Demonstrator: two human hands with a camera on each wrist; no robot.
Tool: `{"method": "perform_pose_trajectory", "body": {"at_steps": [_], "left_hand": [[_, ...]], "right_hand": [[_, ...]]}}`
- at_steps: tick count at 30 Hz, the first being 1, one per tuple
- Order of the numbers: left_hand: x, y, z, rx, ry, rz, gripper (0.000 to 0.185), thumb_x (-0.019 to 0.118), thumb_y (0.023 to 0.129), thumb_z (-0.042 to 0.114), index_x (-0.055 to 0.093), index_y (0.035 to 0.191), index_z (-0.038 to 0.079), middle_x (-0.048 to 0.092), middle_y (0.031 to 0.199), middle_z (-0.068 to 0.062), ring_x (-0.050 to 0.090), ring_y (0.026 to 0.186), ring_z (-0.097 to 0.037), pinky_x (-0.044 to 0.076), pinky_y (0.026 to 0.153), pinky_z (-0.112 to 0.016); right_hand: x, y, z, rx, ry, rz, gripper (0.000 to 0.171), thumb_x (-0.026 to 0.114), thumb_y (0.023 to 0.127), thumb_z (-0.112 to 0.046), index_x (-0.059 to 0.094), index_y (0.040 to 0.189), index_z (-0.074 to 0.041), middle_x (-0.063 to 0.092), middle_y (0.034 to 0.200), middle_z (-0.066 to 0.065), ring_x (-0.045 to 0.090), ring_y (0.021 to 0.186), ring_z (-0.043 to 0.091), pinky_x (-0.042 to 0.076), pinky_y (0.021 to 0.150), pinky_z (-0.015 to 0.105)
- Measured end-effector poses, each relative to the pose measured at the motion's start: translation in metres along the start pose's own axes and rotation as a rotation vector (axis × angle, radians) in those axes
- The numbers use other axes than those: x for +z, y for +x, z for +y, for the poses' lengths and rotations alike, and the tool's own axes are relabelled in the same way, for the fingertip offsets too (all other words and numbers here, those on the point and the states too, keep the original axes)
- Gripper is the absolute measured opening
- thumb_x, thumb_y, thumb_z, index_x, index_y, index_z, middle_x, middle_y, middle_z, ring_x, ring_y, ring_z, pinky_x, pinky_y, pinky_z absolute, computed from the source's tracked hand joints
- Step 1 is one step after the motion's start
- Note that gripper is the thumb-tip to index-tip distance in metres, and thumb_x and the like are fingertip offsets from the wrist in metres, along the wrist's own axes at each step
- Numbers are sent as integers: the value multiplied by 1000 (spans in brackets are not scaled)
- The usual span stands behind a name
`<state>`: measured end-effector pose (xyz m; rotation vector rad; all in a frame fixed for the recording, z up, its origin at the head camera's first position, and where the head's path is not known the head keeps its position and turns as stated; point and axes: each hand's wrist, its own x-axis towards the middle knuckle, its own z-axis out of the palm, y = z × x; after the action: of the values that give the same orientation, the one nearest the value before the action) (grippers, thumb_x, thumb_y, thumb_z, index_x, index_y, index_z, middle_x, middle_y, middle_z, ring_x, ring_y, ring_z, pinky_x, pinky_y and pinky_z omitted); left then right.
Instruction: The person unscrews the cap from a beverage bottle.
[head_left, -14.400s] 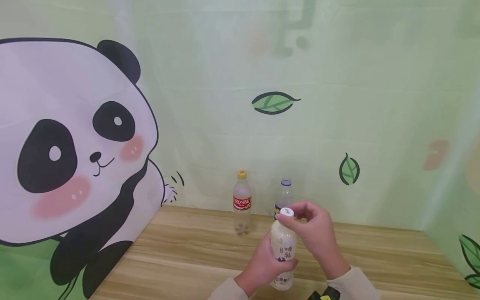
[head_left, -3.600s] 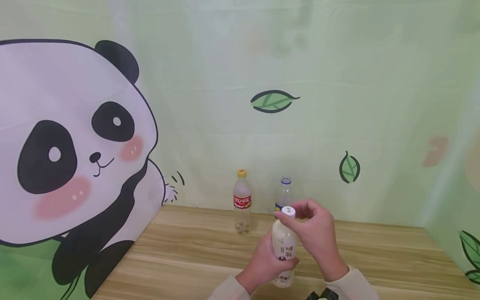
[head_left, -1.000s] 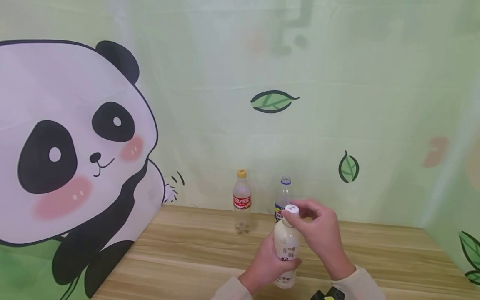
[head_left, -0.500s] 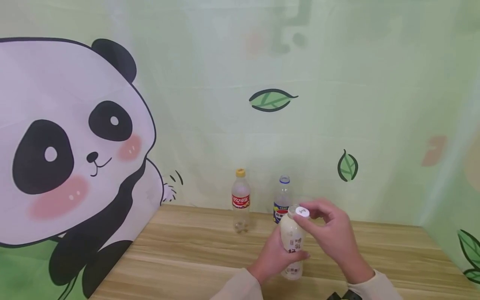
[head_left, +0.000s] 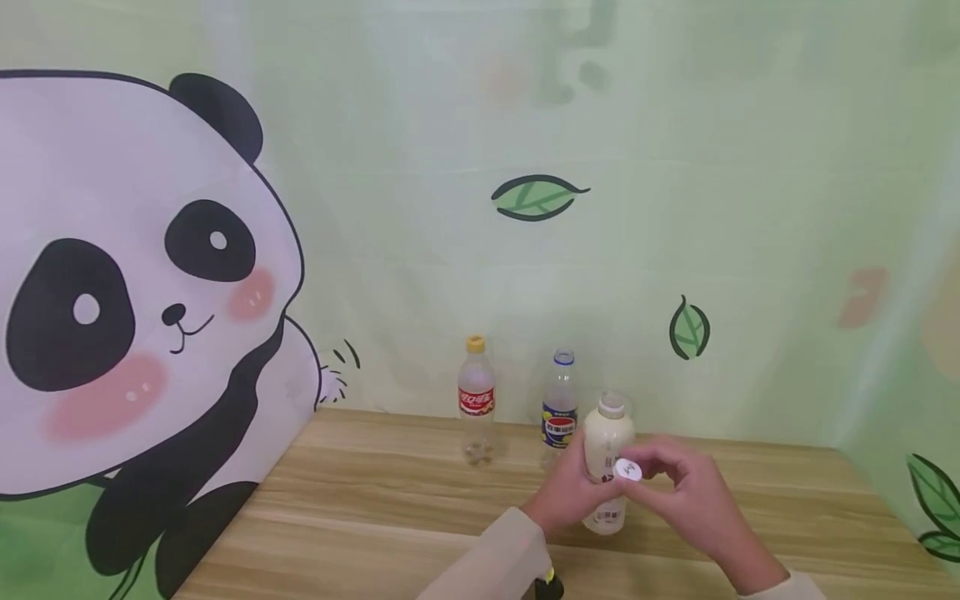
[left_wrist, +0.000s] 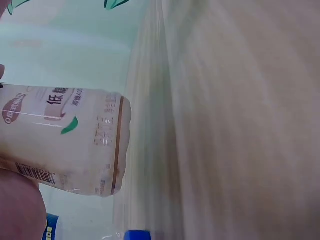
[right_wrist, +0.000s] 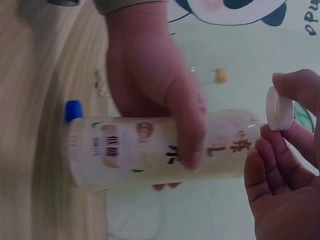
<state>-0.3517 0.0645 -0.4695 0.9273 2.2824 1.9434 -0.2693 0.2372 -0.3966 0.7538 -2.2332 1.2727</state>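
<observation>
My left hand [head_left: 566, 493] grips an upright bottle [head_left: 609, 433] of pale, milky drink round its middle, thumb across the front. Its neck is uncapped. Between thumb and fingers my right hand [head_left: 693, 496] pinches a white bottle cap [head_left: 627, 470], in front of the bottle's right side in the head view. The right wrist view shows this cap [right_wrist: 286, 112] edge-on, apart from the bottle's mouth. Brown printing and a green leaf mark the bottle [left_wrist: 75, 135] in the left wrist view, where its base shows below the hand.
On the wooden table [head_left: 360, 500] stand a red-labelled bottle [head_left: 477, 403] with a yellow cap and a blue-labelled bottle [head_left: 559, 423] without a cap. A loose blue cap [right_wrist: 73, 111] shows near the held bottle's base. A panda-print backdrop [head_left: 420, 250] rises behind.
The white cap has come off the bottle's mouth; my right hand has carried it down and to the right. The left hand has shifted the bottle rightward and farther from me.
</observation>
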Motion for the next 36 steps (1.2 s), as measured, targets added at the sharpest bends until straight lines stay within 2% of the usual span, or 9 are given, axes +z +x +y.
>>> {"method": "perform_pose_trajectory", "body": {"at_steps": [4, 6, 8, 11, 16, 24, 32, 36], "left_hand": [[5, 11, 1, -64, 63, 23, 68, 80, 89, 23, 39, 142, 30, 61, 129, 10, 60, 121, -7, 49, 110, -38], [7, 16, 2, -77, 88, 37, 64, 80, 89, 24, 40, 139, 28, 61, 124, 10, 62, 116, -6, 50, 107, -37], [8, 21, 3, -85, 91, 40, 62, 80, 89, 26, 41, 137, 28, 61, 120, 12, 63, 111, -5, 51, 104, -34], [9, 28, 6, -108, 84, 50, 61, 81, 89, 26, 42, 136, 30, 61, 117, 14, 63, 106, -4, 52, 101, -33], [10, 40, 6, -147, 85, 78, 63, 84, 86, 25, 44, 135, 29, 61, 117, 14, 63, 108, -5, 52, 103, -37], [17, 59, 6, -180, 118, 120, 67, 87, 82, 23, 46, 135, 30, 61, 118, 15, 63, 109, -6, 51, 106, -40], [28, 74, -3, -209, 213, 152, 68, 89, 80, 25, 47, 134, 26, 64, 117, 12, 65, 109, -9, 54, 103, -39], [28, 81, -7, -211, 252, 174, 71, 89, 80, 25, 45, 136, 23, 65, 118, 7, 66, 110, -13, 54, 102, -41]], "right_hand": [[-2, -11, 13, 31, -19, -43, 18, 84, 83, -11, 77, 99, -15, 74, 93, -5, 64, 83, 6, 57, 75, 24], [-2, -17, 20, 55, -20, -70, 19, 85, 83, -13, 77, 99, -15, 74, 94, -6, 63, 83, 6, 57, 75, 24], [-1, -23, 26, 91, -10, -101, 19, 85, 83, -15, 76, 100, -15, 73, 94, -6, 63, 83, 5, 57, 75, 24], [1, -30, 40, 95, 16, -144, 20, 85, 83, -15, 76, 100, -15, 73, 92, -4, 64, 82, 5, 58, 73, 25], [4, -40, 62, 84, 17, -212, 19, 84, 84, -15, 76, 101, -12, 73, 89, -2, 65, 80, 1, 57, 69, 26], [5, -44, 83, 219, -17, -345, 26, 84, 85, -23, 75, 103, -7, 70, 92, -2, 61, 80, 0, 55, 69, 22], [10, -43, 100, 219, -82, -347, 27, 85, 83, -23, 76, 101, -7, 69, 90, -2, 60, 78, -2, 54, 67, 21], [13, -39, 102, 243, -91, -383, 27, 85, 83, -26, 76, 102, -8, 69, 90, -3, 59, 78, -1, 53, 67, 20]]}}
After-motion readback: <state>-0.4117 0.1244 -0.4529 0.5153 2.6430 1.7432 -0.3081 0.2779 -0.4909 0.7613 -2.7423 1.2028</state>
